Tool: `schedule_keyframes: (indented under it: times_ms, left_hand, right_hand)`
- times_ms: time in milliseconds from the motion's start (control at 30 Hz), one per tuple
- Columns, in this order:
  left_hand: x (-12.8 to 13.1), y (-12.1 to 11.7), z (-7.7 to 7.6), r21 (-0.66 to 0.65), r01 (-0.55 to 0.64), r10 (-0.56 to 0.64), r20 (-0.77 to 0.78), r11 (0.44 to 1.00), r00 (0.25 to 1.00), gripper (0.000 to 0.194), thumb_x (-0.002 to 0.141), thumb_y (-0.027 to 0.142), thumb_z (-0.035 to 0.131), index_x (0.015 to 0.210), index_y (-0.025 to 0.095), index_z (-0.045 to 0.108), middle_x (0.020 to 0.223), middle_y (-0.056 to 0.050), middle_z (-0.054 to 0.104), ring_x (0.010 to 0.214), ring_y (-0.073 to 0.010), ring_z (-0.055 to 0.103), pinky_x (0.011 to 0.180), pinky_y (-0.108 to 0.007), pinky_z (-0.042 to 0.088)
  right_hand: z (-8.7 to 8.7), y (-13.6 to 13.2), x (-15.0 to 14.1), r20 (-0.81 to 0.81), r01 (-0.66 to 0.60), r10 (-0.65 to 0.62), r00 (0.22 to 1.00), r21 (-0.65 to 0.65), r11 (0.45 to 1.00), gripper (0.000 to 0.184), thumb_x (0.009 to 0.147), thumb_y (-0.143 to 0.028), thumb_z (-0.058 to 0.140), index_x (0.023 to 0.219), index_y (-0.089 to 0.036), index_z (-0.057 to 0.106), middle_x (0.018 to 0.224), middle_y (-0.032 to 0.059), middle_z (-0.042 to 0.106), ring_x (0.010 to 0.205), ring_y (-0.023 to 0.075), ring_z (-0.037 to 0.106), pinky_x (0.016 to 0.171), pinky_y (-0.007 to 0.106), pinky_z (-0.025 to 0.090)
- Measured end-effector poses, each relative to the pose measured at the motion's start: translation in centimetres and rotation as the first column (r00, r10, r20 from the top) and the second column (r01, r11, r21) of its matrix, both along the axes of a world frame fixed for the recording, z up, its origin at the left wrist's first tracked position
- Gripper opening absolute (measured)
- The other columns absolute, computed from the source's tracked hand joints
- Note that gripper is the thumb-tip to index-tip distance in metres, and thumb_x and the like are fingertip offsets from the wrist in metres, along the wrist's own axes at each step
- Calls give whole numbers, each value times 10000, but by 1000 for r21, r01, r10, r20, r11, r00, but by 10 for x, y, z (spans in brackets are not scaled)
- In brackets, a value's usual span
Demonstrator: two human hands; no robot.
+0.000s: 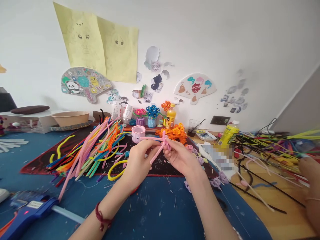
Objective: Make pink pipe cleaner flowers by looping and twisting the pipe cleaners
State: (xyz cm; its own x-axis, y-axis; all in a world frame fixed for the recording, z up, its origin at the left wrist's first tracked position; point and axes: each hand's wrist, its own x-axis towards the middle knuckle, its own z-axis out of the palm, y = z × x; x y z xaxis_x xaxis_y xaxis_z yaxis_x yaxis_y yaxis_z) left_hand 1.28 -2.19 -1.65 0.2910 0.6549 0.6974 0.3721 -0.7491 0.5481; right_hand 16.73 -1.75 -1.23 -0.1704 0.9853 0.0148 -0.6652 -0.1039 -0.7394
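Both of my hands meet over the dark mat in the middle. My left hand (142, 156) pinches a pink pipe cleaner (157, 154), one end of which sticks out below the fingers. My right hand (178, 155) grips the bent, looped part of the same pink piece between thumb and fingers. Just behind my left hand stands a small pink cup (138, 133). Beyond my right hand lies a heap of orange pipe-cleaner flowers (176, 132). A yellow pipe-cleaner loop (116, 169) rests left of my left hand.
A bundle of coloured pipe cleaners (92, 146) lies on the left of the mat. A blue glue gun (30, 210) with a lit red light is at front left. Bottles and small flower pots (151, 122) line the wall. Another person's hand (310, 170) is at the right edge.
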Motion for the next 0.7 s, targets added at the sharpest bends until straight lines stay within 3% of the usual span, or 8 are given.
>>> schedule_keyframes:
  times_ms: [167,267,333,500,700]
  left_hand:
    - [-9,6,1,302,-90,132,-122,949,984,136,914,185,543,866,158,667,849,-68,699,800,-195,606,710,-303,471]
    - [-10,8,1,391,-83,168,-188,917,968,159,923,207,529,860,154,665,820,-74,687,767,-198,580,695,-319,462]
    - [-10,7,3,374,-88,155,-154,923,976,153,922,213,529,864,164,662,812,-65,691,760,-194,583,689,-315,464]
    - [-10,4,7,191,-12,21,-43,982,999,131,895,171,544,888,192,673,857,-46,716,798,-183,616,708,-297,474]
    - [-11,5,8,108,-19,28,-86,994,996,136,882,192,568,860,197,702,782,-44,692,743,-184,578,646,-287,440]
  right_hand:
    - [-5,5,4,160,97,-113,981,104,990,196,589,-231,880,667,-123,737,566,1,665,500,64,596,482,135,507]
    - [-6,5,5,216,124,-155,964,152,981,182,610,-244,864,656,-130,730,571,-1,661,494,65,592,480,146,493]
    - [-5,3,6,219,95,-134,966,180,979,179,630,-261,852,653,-141,721,574,-12,649,499,66,592,496,153,497]
    - [0,-4,8,311,-73,-9,950,252,965,212,678,-341,823,679,-165,705,616,-3,659,560,104,630,553,206,520]
    - [0,-5,6,391,23,-159,907,330,944,214,654,-328,837,632,-166,699,609,17,692,539,126,639,524,231,486]
